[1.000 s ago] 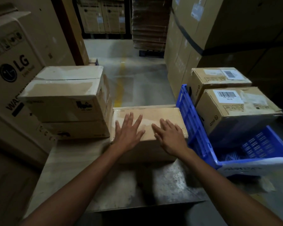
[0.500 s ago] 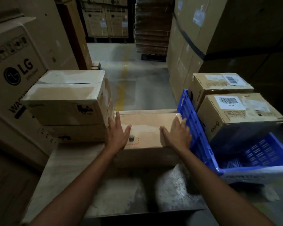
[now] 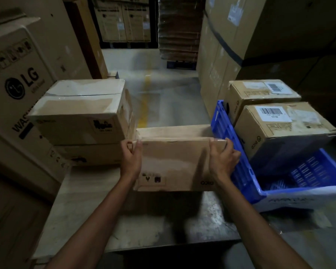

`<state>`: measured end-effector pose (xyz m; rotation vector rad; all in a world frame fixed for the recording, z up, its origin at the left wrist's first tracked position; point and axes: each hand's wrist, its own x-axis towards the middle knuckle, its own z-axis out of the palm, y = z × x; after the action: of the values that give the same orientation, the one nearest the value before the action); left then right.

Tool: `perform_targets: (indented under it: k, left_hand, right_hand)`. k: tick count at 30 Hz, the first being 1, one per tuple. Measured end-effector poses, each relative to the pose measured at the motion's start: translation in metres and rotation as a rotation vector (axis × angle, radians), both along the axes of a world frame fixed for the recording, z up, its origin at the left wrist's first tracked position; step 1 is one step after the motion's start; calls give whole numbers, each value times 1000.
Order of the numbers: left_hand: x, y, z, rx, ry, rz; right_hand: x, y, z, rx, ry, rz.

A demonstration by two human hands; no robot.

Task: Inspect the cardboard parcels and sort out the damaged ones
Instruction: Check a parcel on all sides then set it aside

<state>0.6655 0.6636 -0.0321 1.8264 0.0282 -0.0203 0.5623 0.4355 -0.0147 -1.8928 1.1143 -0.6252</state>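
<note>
Cardboard parcel (image 3: 175, 164) gripped at its ends by left hand (image 3: 131, 158) and right hand (image 3: 222, 158). Lies straight ahead, long axis left to right, equally near both.

The parcel (image 3: 175, 164) is plain brown cardboard, matt and faintly creased, with clear glossy tape (image 3: 182, 140) along its top seam. The stack (image 3: 80, 117) is the same matt cardboard, paler and scuffed on top, sealed with wide shiny tape. The crate (image 3: 221, 119) is blue moulded plastic, slotted, with a slight sheen. The boxes (image 3: 283, 133) in it are matt cardboard carrying white paper labels (image 3: 273, 113). The tabletop (image 3: 211, 216) looks like grey metal, scratched and dully shining; its left part is paler, with a wood-like grain. The floor (image 3: 169, 94) is smooth grey concrete with a soft shine. The LG carton (image 3: 14, 98) is printed matt cardboard.
</note>
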Motion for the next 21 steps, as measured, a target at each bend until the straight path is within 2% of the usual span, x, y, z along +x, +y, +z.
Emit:
perform_targets:
  k: [4, 7, 14, 17, 19, 21]
  left_hand:
    - [-4, 0, -10, 10, 50, 70]
    - [-14, 6, -27, 42, 43, 53]
    - [-43, 25, -68, 72, 120, -113]
    - [-54, 33, -80, 218, 100, -213]
    - [-58, 35, -86, 430, -74, -233]
    - [-60, 35, -90, 641, -334, -273]
  right_hand:
    - [-3, 10, -11, 132, -54, -54]
    - [-13, 18, -29, 142, -37, -56]
    - [-41, 28, -75, 187, 66, -65]
    - [-52, 33, -89, 177, 102, -40]
    - [-55, 36, -90, 27, 196, 1]
    - [-53, 45, -90, -339, 280, 133]
